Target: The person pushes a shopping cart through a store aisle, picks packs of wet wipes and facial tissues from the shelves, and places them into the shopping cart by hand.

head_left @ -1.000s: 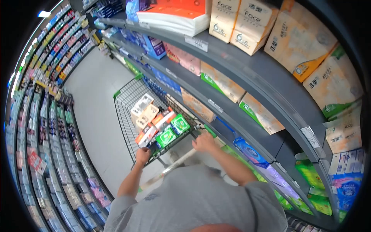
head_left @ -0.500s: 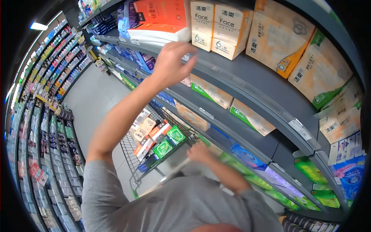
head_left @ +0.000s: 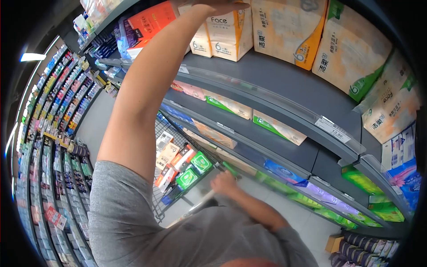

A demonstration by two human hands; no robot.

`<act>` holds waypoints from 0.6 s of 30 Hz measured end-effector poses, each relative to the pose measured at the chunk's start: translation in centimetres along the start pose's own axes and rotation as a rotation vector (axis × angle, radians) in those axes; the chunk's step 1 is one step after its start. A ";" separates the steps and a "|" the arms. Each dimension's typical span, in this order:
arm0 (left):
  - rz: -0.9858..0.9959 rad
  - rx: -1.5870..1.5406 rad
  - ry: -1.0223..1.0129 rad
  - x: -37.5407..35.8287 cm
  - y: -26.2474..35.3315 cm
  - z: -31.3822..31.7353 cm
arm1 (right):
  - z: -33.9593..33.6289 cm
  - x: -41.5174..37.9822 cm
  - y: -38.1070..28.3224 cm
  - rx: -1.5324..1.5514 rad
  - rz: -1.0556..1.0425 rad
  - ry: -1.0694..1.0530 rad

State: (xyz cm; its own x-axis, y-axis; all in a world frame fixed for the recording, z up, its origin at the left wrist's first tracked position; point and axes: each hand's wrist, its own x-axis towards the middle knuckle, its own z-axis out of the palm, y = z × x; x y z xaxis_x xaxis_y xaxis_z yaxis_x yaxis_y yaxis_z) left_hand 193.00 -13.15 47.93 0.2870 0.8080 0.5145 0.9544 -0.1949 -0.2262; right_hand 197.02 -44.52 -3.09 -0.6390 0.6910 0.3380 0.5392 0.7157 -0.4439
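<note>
My left hand (head_left: 222,6) is raised at the top edge, over the upper part of the white and orange Face tissue packs (head_left: 226,33). One stretched finger shows, nothing is visible in the hand, and the rest is cut off by the frame. Low in the middle, my right hand (head_left: 223,182) is wrapped round the shopping cart handle (head_left: 207,196). In the wire cart (head_left: 184,196) lie green packs (head_left: 187,177), orange and white packs (head_left: 167,177) and a beige Face pack (head_left: 167,155).
Big beige tissue packs (head_left: 289,31) stand right of the Face packs on the upper shelf (head_left: 267,73). An orange pack (head_left: 152,20) lies to their left. Lower shelves hold more packs (head_left: 284,172). Across the aisle floor (head_left: 94,118) are shelves of bottles (head_left: 62,84).
My left hand has moved up from the shelf edge near the orange pack to the Face packs. The view has shifted, and my right hand stays on the handle.
</note>
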 end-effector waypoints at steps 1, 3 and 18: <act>0.039 0.017 -0.076 1.0 -0.6 0.6 | 0.2 -0.2 0.0 0.000 0.013 0.007; 0.079 0.038 -0.161 0.7 -0.2 0.7 | 0.5 -0.6 -0.2 0.011 0.027 0.013; 0.099 -0.092 -0.083 -3.2 2.1 0.4 | -0.2 -0.4 0.8 0.009 0.003 0.052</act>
State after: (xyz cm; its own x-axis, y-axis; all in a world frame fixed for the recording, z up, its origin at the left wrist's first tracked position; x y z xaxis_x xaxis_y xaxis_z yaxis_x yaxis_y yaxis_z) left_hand 194.00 -15.91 45.44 0.3763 0.8245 0.4226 0.9262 -0.3236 -0.1935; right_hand 197.87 -44.20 -3.45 -0.6081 0.6976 0.3789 0.5359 0.7129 -0.4524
